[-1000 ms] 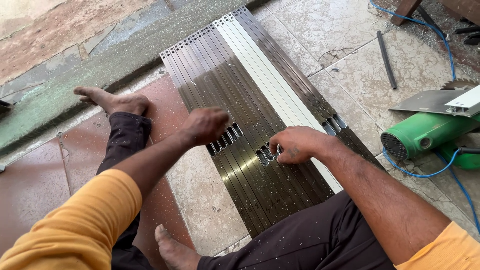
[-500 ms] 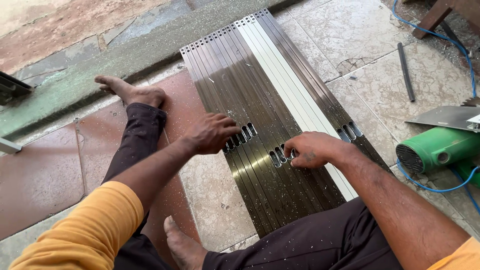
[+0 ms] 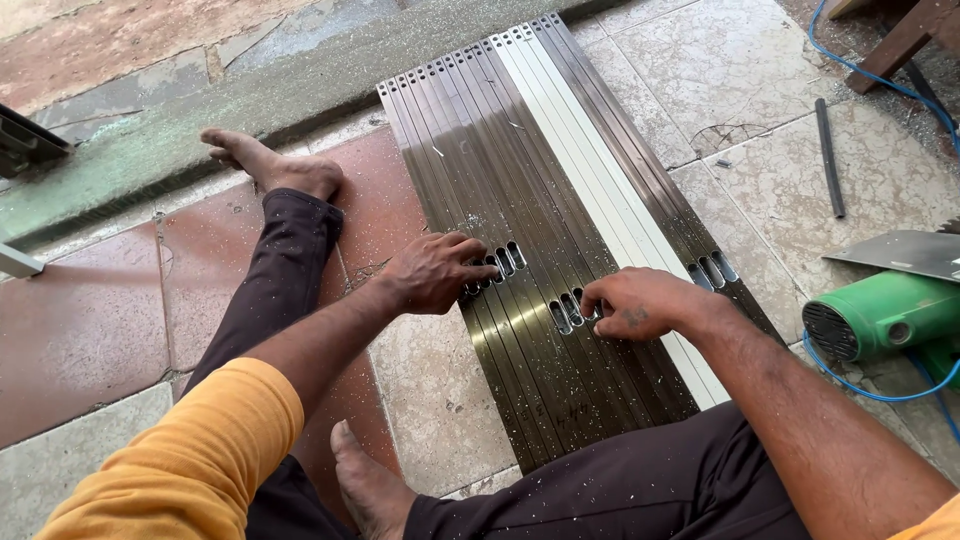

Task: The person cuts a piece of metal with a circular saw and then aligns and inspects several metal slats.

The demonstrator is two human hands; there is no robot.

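Since the earlier frames, both hands have stayed at the slotted section of the strips, shifting only slightly; most of the apparent movement is the camera's.

A row of long, dark bronze metal strips (image 3: pixel 500 180) lies side by side on the tiled floor (image 3: pixel 740 70), running away from the person. Two white strips (image 3: pixel 570 170) lie among them, right of centre. Each strip has small holes at the far end and oblong slots near the middle.

Left hand (image 3: pixel 432 272): palm down, fingers bent and pressed together, fingertips resting on the dark strips at a group of slots (image 3: pixel 505 260). It holds nothing.

Right hand (image 3: pixel 640 303): palm down, fingers curled, fingertips at a second group of slots (image 3: pixel 566 312) nearer the person. Whether it pinches a strip edge cannot be told.

The strips lie directly under both hands and extend past them in both directions; their near ends reach the person's dark-trousered right leg (image 3: pixel 620 480).

Surroundings:
- The left leg (image 3: pixel 275 270) stretches out left of the strips, foot bare.
- A green power tool (image 3: pixel 885 310) with a blue cable (image 3: pixel 880 85) lies to the right, apart from the strips.
- A thin dark rod (image 3: pixel 828 155) lies on the tiles beyond it.
- Metal filings are scattered over the floor.

Nothing lies on the strips between the hands.
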